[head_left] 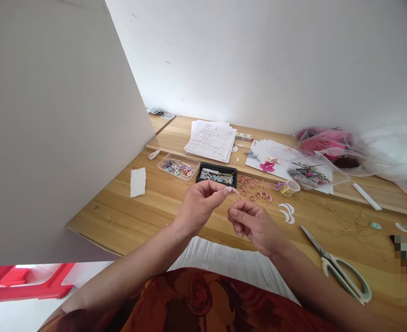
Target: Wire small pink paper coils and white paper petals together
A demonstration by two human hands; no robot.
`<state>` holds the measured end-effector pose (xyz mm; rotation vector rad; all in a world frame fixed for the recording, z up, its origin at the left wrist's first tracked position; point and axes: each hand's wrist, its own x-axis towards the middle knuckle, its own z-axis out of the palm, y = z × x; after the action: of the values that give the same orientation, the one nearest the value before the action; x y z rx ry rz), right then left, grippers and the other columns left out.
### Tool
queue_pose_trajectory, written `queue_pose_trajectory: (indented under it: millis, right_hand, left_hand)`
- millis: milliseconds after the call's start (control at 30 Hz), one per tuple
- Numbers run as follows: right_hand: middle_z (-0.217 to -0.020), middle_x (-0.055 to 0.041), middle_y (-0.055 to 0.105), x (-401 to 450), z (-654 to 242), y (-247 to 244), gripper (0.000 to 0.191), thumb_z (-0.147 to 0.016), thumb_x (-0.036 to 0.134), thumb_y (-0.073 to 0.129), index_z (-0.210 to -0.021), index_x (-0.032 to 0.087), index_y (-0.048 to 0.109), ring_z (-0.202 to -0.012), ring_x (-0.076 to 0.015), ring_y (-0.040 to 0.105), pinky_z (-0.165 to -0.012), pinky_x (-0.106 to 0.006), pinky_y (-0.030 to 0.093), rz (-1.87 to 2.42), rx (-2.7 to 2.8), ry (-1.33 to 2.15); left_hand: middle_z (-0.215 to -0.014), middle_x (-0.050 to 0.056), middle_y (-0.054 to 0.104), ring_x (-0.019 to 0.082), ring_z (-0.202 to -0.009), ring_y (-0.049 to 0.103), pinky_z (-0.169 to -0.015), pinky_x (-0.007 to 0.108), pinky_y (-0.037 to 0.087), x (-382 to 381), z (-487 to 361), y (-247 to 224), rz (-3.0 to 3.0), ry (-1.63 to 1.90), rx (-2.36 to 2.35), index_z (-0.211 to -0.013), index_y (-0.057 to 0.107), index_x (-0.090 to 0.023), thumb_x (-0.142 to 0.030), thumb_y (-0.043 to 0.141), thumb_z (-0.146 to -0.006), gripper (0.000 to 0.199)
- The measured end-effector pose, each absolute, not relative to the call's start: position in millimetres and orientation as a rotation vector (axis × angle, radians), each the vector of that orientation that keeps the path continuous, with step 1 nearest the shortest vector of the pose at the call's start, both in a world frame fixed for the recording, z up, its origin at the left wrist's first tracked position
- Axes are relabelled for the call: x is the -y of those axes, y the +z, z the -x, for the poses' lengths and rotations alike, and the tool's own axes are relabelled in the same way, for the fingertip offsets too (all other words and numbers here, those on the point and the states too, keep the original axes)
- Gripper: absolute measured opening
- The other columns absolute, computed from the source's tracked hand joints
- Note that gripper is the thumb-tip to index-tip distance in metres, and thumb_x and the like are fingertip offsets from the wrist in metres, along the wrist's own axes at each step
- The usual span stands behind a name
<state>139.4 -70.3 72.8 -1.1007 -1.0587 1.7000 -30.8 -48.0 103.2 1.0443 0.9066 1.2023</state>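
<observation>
My left hand (pixel 201 200) pinches a small pink curved piece (pixel 236 192) between thumb and forefinger, over the front of the wooden table. Close by on the right, my right hand (pixel 253 223) has its thumb and fingertips pressed together. Whatever sits in that pinch is too fine to make out. Just beyond the hands lie several pink curled pieces (pixel 253 184) of the same sort. White paper crescents (pixel 287 213) rest to the right of my right hand. Behind my left hand stands a black tray (pixel 218 175) of small silvery beads with a tool in it.
Open scissors (pixel 327 258) lie at the right. A clear box (pixel 178 166) of coloured spools, a stack of cut paper (pixel 210 140), a small tub (pixel 289 188) and bags of pink material (pixel 327 143) line the back. A grey panel (pixel 68 115) rises at the left.
</observation>
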Motion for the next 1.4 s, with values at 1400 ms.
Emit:
queue_pose_trajectory:
  millis: [1400]
  right_hand:
    - [-0.077, -0.0006, 0.07, 86.8, -151.2, 140.3, 0.015, -0.087, 0.011, 0.065, -0.089, 0.025, 0.067, -0.069, -0.0159, 0.06, -0.067, -0.032, 0.047, 1.042, 2.018, 0.217]
  left_hand:
    - [-0.083, 0.007, 0.078, 0.016, -0.077, 0.069, -0.075, 0.029, 0.051, 47.9, 31.4, 107.2, -1.036, 1.141, -0.949, -0.073, 0.069, -0.016, -0.037, 0.084, -0.074, 0.026]
